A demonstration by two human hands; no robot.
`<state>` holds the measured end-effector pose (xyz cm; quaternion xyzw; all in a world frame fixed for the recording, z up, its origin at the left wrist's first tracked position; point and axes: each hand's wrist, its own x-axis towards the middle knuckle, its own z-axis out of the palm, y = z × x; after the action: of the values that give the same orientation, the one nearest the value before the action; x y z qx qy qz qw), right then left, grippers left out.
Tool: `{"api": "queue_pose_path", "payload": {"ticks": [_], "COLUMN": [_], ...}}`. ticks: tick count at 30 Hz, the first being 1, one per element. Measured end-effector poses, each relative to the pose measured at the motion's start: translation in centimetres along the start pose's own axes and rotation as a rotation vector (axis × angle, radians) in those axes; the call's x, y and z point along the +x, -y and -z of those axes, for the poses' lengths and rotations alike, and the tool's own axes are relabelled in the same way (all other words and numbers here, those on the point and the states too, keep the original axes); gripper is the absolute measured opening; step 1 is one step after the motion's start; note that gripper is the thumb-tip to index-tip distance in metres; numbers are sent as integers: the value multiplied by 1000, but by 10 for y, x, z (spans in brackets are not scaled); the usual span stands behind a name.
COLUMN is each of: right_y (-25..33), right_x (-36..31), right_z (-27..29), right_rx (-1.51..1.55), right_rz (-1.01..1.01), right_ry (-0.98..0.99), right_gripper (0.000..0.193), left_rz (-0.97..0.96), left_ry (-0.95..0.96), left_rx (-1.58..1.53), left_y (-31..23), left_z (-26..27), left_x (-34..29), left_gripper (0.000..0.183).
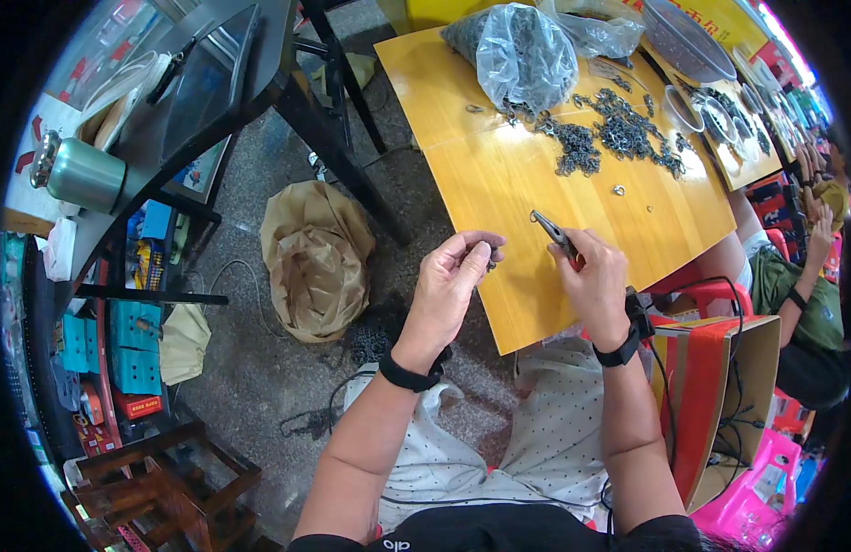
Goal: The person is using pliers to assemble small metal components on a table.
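My left hand [455,276] is closed at the table's near left edge. A small dark metal piece [492,260] shows between its thumb and fingers; its exact kind is too small to tell. My right hand [595,276] is wrapped round a pair of pliers [561,241], whose jaws point up and left over the wooden table [499,184]. At the jaw tips there seems to be a small ring or hook of metal. Farther back lie heaps of dark metal chain-like pieces [628,129], spilling in front of a clear plastic bag [526,60] filled with similar pieces.
A small shiny piece [619,190] lies mid-table. Bowls and a grey basket [688,41] stand at the far right. A brown paper sack [317,267] is on the floor to my left, beside a black table leg. An open cardboard box [720,405] with cables sits right; another person is beyond.
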<state>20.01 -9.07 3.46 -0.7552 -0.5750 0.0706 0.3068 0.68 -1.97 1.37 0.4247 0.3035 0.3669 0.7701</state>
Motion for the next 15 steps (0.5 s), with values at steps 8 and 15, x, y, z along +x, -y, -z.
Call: {"api": "queue_pose_path", "payload": {"ticks": [8,15], "right_y": [25,16], "right_x": [4,-4], "right_z": [-1,-26], "right_rx": [333,794], "right_rz": [6,-136], "right_ry": [-58,261], "right_gripper": [28,24], "left_rz": [60,-4], "left_ry": [-14,26], "left_rx": [-203,-223], "left_y": [5,6], "left_z": [-5,-16], "left_x": [0,2], "left_gripper": [19,19]}}
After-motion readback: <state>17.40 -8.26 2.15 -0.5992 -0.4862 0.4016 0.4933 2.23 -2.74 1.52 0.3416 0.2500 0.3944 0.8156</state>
